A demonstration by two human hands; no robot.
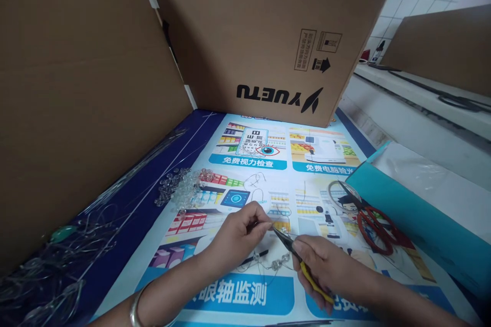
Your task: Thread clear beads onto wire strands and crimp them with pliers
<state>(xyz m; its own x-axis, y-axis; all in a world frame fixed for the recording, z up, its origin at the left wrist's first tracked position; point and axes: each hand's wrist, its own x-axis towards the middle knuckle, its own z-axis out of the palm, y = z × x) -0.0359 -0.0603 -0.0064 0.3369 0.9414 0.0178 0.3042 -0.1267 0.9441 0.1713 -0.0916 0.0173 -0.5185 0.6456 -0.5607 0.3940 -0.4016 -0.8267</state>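
Observation:
My left hand [245, 231] is closed in a pinch, with what looks like a thin wire at its fingertips, mostly hidden by them. My right hand [326, 268] grips yellow-handled needle-nose pliers [286, 241], whose dark tips point up and left and meet the left fingertips. Below the pliers' jaws, a cluster of clear beads [279, 262] on fine wire lies on the printed sheet. A dark thin rod [256, 257] rests beneath the left hand. Farther back on the left is a loose heap of clear beads [182, 186].
Red-handled scissors [378, 230] lie right of the hands, beside an open teal box [418, 204]. Bundles of clear, wiry strands [57, 271] fill the left edge. Cardboard panels [264, 30] stand behind and to the left. The printed sheet [238, 306] covers the table.

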